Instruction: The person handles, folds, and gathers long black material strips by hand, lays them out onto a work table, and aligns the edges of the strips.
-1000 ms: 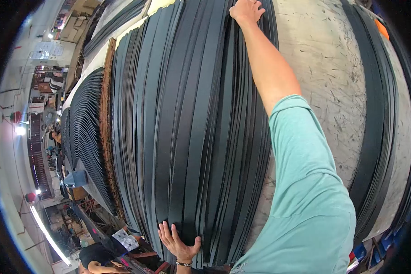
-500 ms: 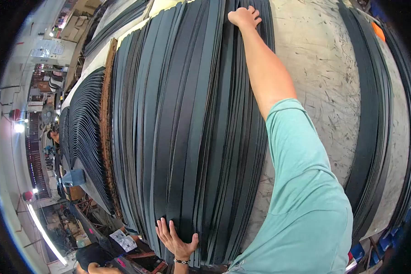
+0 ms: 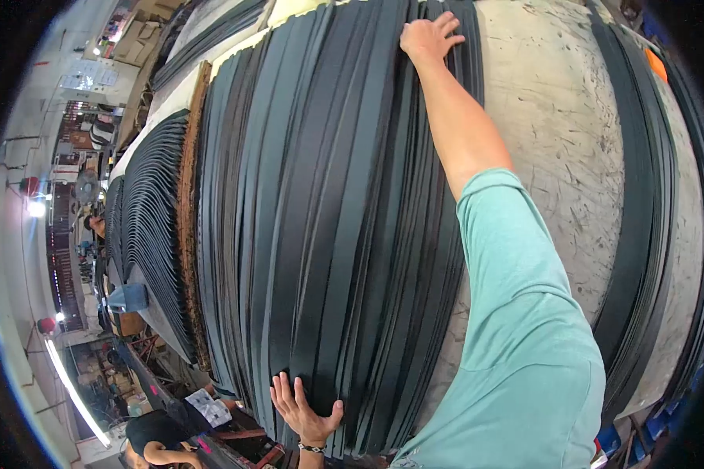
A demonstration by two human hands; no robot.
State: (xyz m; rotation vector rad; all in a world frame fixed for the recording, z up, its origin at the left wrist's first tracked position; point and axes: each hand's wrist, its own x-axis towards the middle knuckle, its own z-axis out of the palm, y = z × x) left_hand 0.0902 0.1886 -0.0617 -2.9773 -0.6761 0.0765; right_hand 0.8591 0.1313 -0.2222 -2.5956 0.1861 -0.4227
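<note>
Long dark strips (image 3: 321,234) lie side by side in a wide bundle that fills the middle of the head view. At the bundle's lower end my left hand (image 3: 305,414), with a patterned bracelet at the wrist, rests on the strips with its fingers spread. My right hand (image 3: 432,37) is at the far upper end, laid on the strips near the bundle's right edge, its fingers apart. A green sleeve (image 3: 524,313) covers my upper right arm. Neither hand grips a strip.
A worn pale surface (image 3: 547,133) lies right of the bundle, with another dark strip stack (image 3: 641,195) beyond. Wavy stacked dark pieces (image 3: 152,211) stand left of a brown edge (image 3: 186,211). A blue-grey container (image 3: 128,298) is farther left. A person in dark clothing (image 3: 156,438) is at lower left.
My right hand's fingers have spread apart more over the strips. My left hand stays at the lower end. The view has shifted slightly.
</note>
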